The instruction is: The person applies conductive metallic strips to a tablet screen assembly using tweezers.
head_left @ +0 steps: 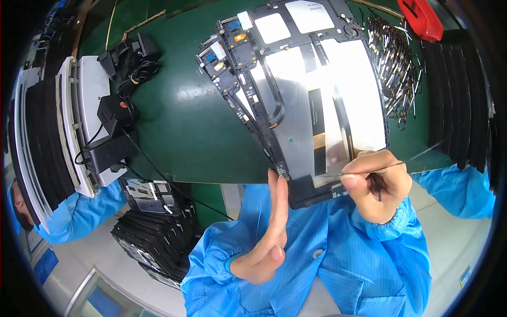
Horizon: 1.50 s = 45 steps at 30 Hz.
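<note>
In front of me two or more opened tablet-like device housings [296,105] overlap at a slant, with silver battery faces, black frames and flat ribbon cables. At the near edge of the top one, my right hand [381,185] pinches a long, thin dark strip [420,154] between thumb and fingers. The strip's tail sticks out to the right; whether its other end touches the housing I cannot tell. My left hand [268,238] stands edge-on with fingers straight and together, the fingertips against the housing's near left corner. It holds nothing.
A heap of thin black and white strips [393,66] lies at the right, near a red plastic object [422,18]. Black adapters with cables [119,113] sit at the left. Stacked black panels [150,243] stand below left; upright dark panels [457,100] line the right. Other people's blue sleeves [84,214] show.
</note>
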Each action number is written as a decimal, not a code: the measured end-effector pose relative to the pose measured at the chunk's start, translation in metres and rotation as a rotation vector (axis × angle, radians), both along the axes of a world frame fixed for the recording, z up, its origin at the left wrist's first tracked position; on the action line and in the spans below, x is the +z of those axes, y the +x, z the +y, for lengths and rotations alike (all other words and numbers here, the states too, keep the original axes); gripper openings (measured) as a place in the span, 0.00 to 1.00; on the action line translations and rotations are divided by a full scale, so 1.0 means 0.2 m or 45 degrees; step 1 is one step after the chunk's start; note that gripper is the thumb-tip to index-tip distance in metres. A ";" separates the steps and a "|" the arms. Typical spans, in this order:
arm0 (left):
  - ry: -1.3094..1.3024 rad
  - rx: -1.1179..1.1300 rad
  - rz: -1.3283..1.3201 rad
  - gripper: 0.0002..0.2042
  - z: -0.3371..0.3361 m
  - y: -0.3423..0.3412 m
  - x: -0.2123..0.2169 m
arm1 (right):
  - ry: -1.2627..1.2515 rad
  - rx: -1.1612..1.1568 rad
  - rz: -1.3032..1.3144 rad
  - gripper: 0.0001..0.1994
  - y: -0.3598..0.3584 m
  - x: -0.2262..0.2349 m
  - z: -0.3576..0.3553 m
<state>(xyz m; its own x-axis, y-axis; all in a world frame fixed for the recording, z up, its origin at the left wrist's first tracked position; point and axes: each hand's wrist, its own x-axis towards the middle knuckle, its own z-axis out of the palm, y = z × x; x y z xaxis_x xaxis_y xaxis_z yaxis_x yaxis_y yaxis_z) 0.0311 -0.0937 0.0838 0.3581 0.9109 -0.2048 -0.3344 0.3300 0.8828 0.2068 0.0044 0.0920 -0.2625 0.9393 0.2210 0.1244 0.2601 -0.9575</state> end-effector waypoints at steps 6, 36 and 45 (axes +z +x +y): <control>-0.204 0.079 0.014 0.50 0.03 0.02 0.05 | 0.156 0.171 -0.052 0.07 0.01 -0.02 0.04; 0.491 0.857 0.412 0.16 0.18 0.00 -0.42 | 0.004 0.324 -0.671 0.11 -0.11 0.06 0.06; 0.559 0.665 0.732 0.09 0.27 -0.09 -0.33 | -0.047 0.315 -0.703 0.10 -0.12 0.08 0.07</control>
<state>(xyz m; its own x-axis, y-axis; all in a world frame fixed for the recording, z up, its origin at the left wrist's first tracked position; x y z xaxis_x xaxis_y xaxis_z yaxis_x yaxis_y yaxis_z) 0.0134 -0.0403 0.0183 -0.1756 0.9677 0.1807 0.1861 -0.1476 0.9714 0.1830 0.0189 0.1074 -0.5406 0.8403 -0.0413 0.5455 0.3127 -0.7776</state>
